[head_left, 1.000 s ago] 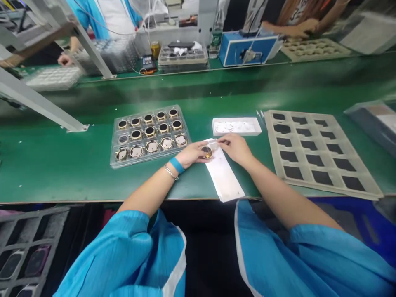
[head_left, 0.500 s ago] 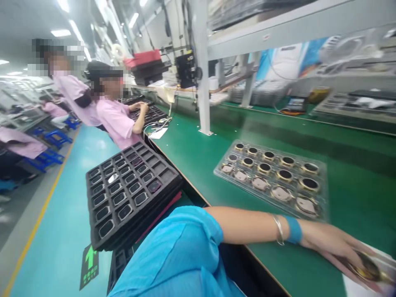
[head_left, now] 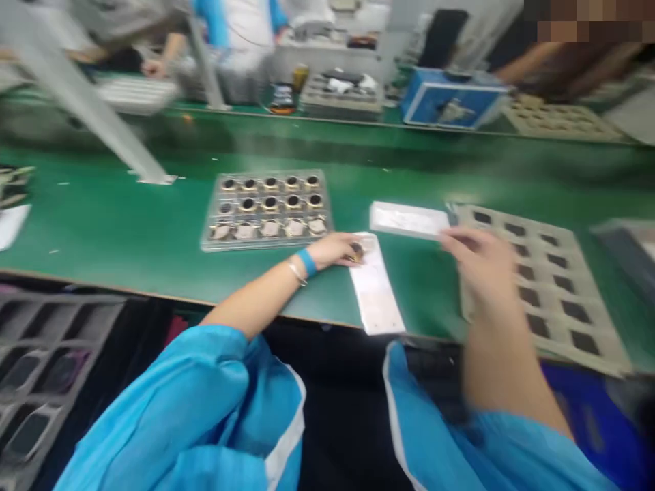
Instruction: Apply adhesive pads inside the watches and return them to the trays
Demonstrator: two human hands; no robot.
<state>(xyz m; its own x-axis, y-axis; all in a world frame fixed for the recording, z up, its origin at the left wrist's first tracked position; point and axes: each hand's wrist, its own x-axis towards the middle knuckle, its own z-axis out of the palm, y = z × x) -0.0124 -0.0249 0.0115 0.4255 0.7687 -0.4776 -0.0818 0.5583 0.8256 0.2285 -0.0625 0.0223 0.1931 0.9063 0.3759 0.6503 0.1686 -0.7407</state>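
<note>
My left hand rests on the green bench, fingers closed round a small round gold-rimmed part on the top end of a white paper strip. A clear tray of several round parts lies just beyond that hand. My right hand is raised and blurred over the left edge of a grey foam tray with dark pockets; its fingers are smeared. A small white box lies between the two hands.
A blue machine and more trays stand across the bench, where other people work. A metal frame leg slants down at the left. A dark compartment tray sits below the bench edge at my left.
The camera swung left to the aisle and back. My right hand left the paper strip and moved right over the foam tray. My left hand stayed on the round part.
</note>
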